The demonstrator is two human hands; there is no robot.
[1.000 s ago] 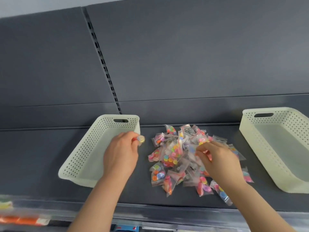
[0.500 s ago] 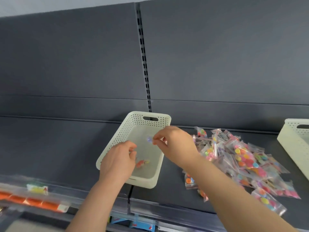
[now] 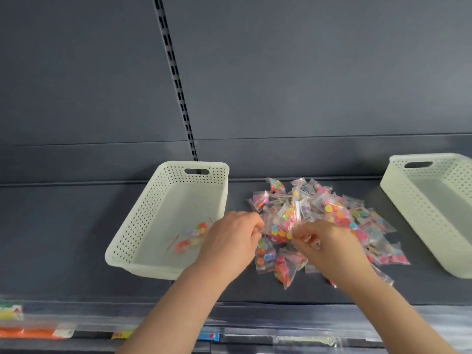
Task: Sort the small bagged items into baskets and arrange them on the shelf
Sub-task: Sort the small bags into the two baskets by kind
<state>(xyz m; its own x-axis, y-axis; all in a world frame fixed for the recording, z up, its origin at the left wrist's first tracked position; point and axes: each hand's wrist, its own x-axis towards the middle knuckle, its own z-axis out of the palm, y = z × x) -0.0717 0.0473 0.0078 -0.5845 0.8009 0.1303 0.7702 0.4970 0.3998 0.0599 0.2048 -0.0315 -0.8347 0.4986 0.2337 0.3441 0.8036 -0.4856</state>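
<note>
A pile of small clear bags filled with coloured buttons lies on the dark shelf between two cream perforated baskets. The left basket holds two bags on its floor. The right basket shows nothing inside. My left hand reaches over the left basket's right wall, its curled fingertips at the pile's left edge. My right hand lies over the pile's front with fingers curled on a bag; what exactly each hand pinches is hidden.
The shelf's front rail carries price-label strips, with orange and yellow packets on a lower level at the bottom left. A slotted upright runs up the grey back panel.
Both hands have left the left basket and come back to the pile. A second bag now lies in the left basket. The view has swung back to the right.
</note>
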